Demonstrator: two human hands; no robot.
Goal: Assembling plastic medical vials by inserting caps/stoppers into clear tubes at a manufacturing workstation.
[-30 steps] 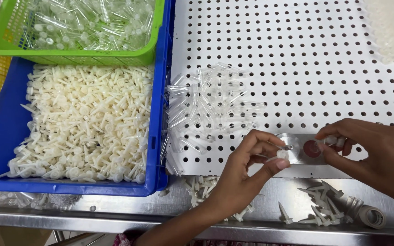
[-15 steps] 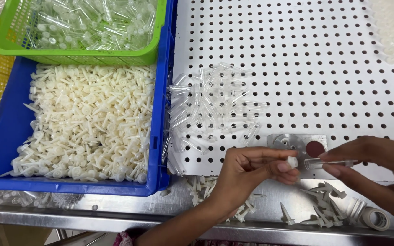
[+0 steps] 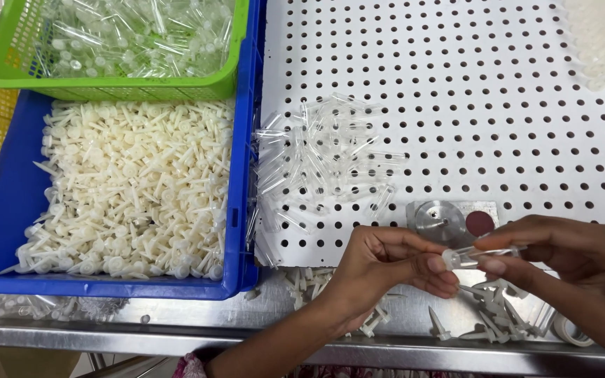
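Assembly step in hand: right hand (image 3: pixel 568 262) pinches a clear plastic tube (image 3: pixel 481 254) above the worktop (image 3: pixel 400 329) edge; left hand (image 3: pixel 393 269) closes at its open end, apparently seating a white plug. Next needs straight, firm pressing.

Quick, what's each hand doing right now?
Left hand: fingers pinched at the end of the clear tube.
Right hand: closed on the same tube.
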